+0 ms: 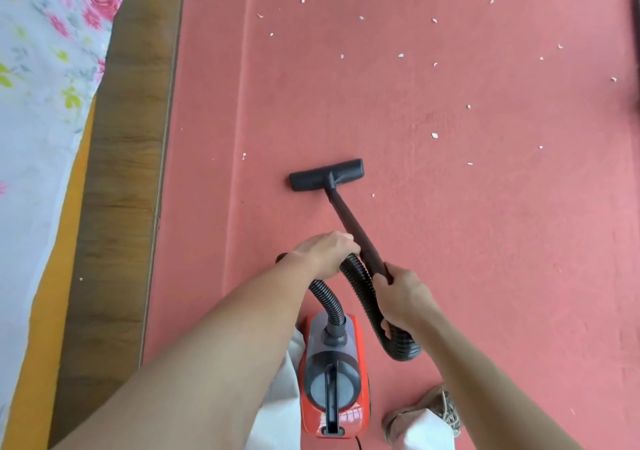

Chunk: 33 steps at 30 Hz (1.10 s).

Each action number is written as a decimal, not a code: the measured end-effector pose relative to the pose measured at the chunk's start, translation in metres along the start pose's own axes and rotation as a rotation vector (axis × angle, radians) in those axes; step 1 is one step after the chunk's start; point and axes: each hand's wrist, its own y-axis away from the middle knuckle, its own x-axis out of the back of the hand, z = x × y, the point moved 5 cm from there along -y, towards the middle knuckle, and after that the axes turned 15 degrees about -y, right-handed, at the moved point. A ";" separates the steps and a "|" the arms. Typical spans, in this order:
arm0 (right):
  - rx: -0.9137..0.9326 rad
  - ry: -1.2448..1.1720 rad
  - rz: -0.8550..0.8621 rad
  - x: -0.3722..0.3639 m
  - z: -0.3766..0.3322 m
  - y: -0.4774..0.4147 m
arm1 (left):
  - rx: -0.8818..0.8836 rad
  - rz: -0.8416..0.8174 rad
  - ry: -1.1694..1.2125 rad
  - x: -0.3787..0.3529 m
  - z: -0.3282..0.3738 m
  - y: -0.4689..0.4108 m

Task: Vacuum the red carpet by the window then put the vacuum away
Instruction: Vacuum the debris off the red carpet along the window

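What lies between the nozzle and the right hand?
Only the black wand, running from nozzle to right hand; the left hand holds the hose beside it. Head view.

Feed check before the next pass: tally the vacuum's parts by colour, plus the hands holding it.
Black parts: 3 (floor head, wand, hose)
Red parts: 1 (canister)
Hands: 2 (left hand holds the hose, right hand grips the wand)
Total: 6
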 end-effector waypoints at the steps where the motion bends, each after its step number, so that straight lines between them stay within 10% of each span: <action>1: -0.001 -0.001 0.008 0.002 -0.003 -0.002 | 0.019 0.019 0.021 0.001 0.000 -0.002; 9: -0.077 -0.207 0.030 0.009 -0.064 -0.057 | 0.322 0.073 0.105 -0.008 -0.037 0.006; 17: -0.018 -0.131 0.028 0.021 0.027 0.022 | 0.110 0.007 -0.018 -0.026 0.034 -0.011; 33: -0.116 -0.482 0.168 0.069 0.050 0.009 | 0.331 0.214 0.174 0.010 0.049 -0.050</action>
